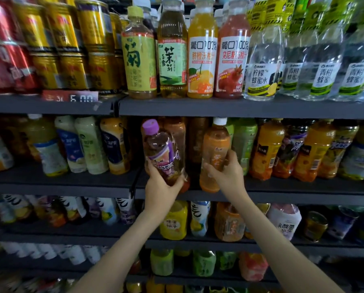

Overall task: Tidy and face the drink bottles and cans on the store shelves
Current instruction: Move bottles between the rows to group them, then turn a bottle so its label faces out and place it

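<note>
Head view of dark store shelving. The left hand (163,182) grips the lower body of a purple-capped tea bottle (163,151), which tilts with its cap leaning away to the left; its purple label is too blurred to read. The right hand (226,173) wraps around the lower half of an orange bottle with a white cap (215,153), which stands nearly upright just beside the purple-capped one, its base at the front edge of the middle shelf (303,190). Faint orange characters on this bottle cannot be made out.

Directly above the hands, on the upper shelf (219,107), stands a row of bottles: a yellow-green bottle marked 菊 and 菊花茶 (139,56), a green-labelled tea bottle reading 茉莉 (172,53), an orange juice bottle printed "100%" and "NFC" (202,53), and a red juice bottle with the same "100%" heading (231,53). Up and to the right of the right hand are clear bottles labelled 柠檬蜂蜜水 (261,64). Up and to the left of the left hand sit gold cans (71,45) and red cans (5,49), with a price tag reading "5.00" (70,98).

Below the forearms, a yellow bottle reads 蜂蜜柚子 (173,220).
</note>
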